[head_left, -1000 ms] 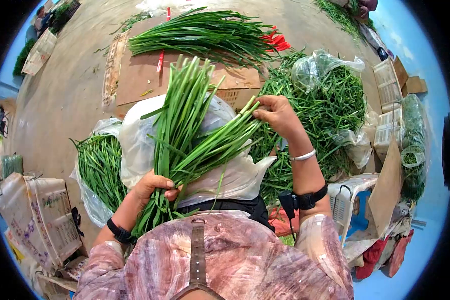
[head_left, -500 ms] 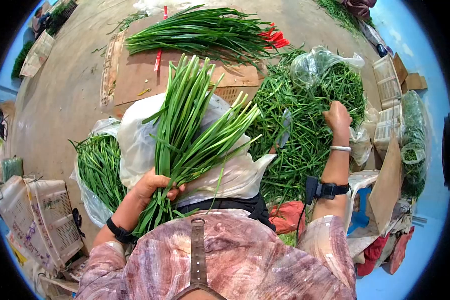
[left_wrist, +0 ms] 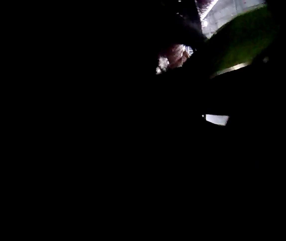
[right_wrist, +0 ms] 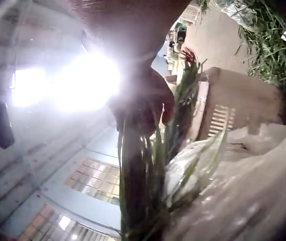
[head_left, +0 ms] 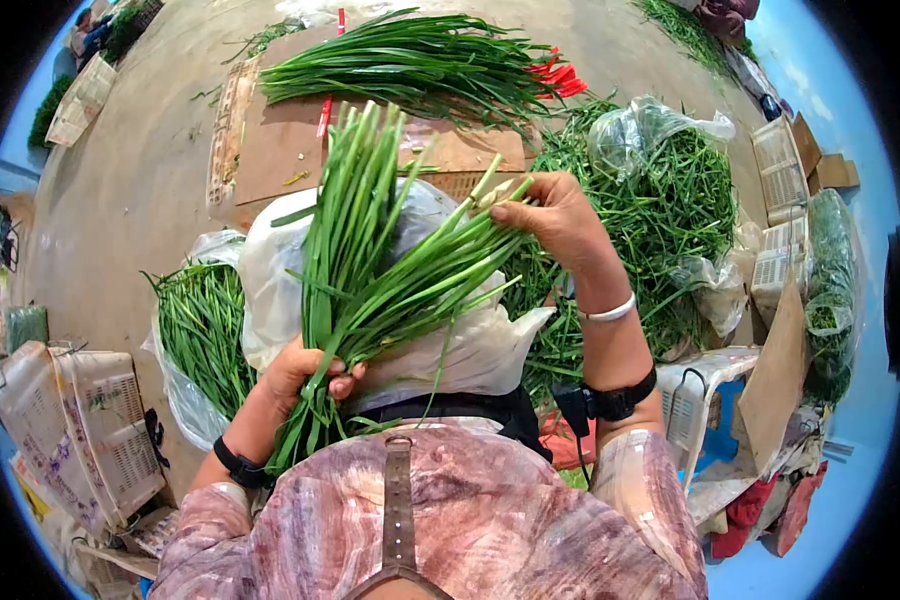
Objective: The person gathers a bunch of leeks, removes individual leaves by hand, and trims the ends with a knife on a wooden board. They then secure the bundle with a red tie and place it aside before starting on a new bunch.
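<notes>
In the head view my left hand (head_left: 305,375) grips a bunch of garlic chives (head_left: 355,230) low down, near its leafy end, over my lap. The pale stalk ends point up and away, and the bunch fans into two parts. My right hand (head_left: 560,225) pinches stalk ends of the right-hand part (head_left: 420,285) between thumb and fingers. Against strong glare, the right wrist view shows that hand (right_wrist: 145,103) at the top of the upright stalks (right_wrist: 135,170). Mostly dark, the left wrist view shows a piece of green leaf (left_wrist: 245,40).
White plastic sheeting (head_left: 280,235) covers my lap. Ahead, a large chive bundle with red ties (head_left: 400,60) lies on a board-topped crate (head_left: 280,150). A heap of loose greens (head_left: 660,220) spreads at right. A bag of chives (head_left: 200,320) stands at left, with crates (head_left: 110,430) nearby.
My right hand was at the stalk ends, swung right over the loose heap in a closed shape, then came back to the stalk ends. My left hand keeps its grip on the bunch.
</notes>
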A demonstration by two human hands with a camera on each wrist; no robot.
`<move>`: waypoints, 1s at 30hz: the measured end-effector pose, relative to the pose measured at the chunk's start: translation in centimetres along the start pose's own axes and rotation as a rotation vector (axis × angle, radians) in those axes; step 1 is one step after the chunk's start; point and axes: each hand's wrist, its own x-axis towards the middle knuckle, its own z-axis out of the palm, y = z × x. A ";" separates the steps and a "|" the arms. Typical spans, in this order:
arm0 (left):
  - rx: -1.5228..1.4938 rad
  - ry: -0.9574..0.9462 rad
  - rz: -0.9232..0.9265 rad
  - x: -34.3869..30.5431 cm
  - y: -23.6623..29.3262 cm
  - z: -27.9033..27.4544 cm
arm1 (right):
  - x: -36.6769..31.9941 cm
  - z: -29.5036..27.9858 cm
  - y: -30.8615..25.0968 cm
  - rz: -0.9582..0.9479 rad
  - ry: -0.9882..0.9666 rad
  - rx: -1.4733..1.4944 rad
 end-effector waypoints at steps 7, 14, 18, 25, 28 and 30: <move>0.141 0.060 0.060 0.9 -0.4 -0.2 | 0.6 -1.5 2.7 -0.050 0.132 -0.471; 0.148 0.055 0.050 1.0 0.2 0.4 | -2.0 -8.4 3.2 -0.092 0.128 0.402; 0.160 0.055 0.051 1.2 0.1 0.3 | -2.4 -12.2 6.6 0.133 0.156 -0.152; 0.022 -0.021 -0.020 0.7 0.4 0.1 | 0.4 -2.0 5.6 0.093 0.131 0.204; -0.210 -0.283 -0.120 0.4 0.5 -3.4 | 1.0 -0.7 4.6 0.101 0.034 0.184; -0.292 -0.490 -0.003 0.3 0.7 -2.4 | -0.4 0.4 0.2 -0.025 0.087 0.370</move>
